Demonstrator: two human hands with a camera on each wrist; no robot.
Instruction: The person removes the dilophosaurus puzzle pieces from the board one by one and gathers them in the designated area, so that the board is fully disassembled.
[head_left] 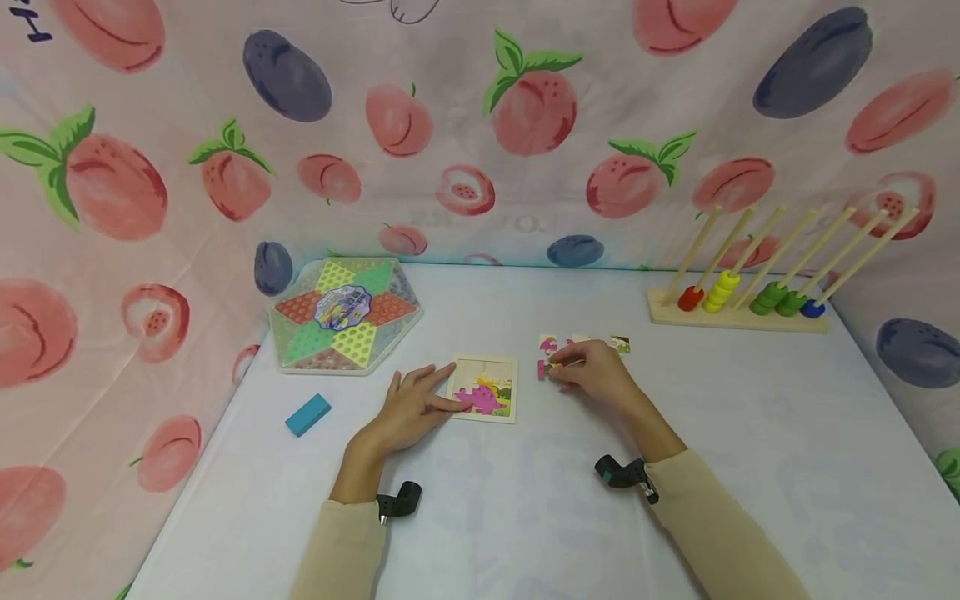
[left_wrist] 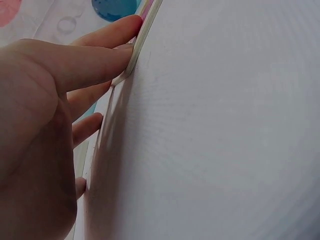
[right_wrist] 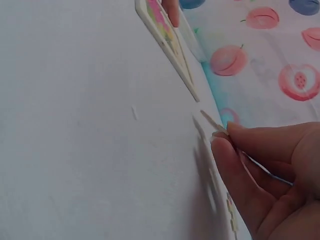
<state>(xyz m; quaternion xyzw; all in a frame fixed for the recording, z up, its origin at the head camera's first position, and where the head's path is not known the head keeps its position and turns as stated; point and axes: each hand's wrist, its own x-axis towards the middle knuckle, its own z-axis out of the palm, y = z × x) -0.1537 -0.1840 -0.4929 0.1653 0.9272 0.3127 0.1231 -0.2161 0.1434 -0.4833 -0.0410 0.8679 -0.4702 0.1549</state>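
Set near the middle of the tabletop (head_left: 555,500): a square, pale wooden puzzle tray (head_left: 480,367), filled in its lower part with pink, yellow and green pieces of a dinosaur picture (head_left: 486,402), down to bare board in its upper part. Laid against its left edge, the left hand (head_left: 408,408), grip wide, with fingers extended, index at the upper left corner and thumb over the rim onto the pink print. Pinched in the narrow grip of the right hand (head_left: 600,372): a thin, flat puzzle piece (right_wrist: 212,121), nearly edge-on in the right wrist view, raised above the tabletop and apart from the tray. Just beside that hand and partly hidden by it, loose puzzle pieces (head_left: 620,343) in pink and green. Between tray and loose pieces, a short white gap; toward the person, a broad stretch between the sleeves (head_left: 348,542). Off left, near the back edge: a clear hexagonal case (head_left: 390,342) around a dotted star of red, green and yellow; too small to tell the contents of its corners. Nearer, an oblong blue block (head_left: 308,415). At far right, a wooden bead rack (head_left: 738,321) with slanting pegs and rounded red, yellow, green and blue beads. Behind, fruit-printed cloth (head_left: 465,108).
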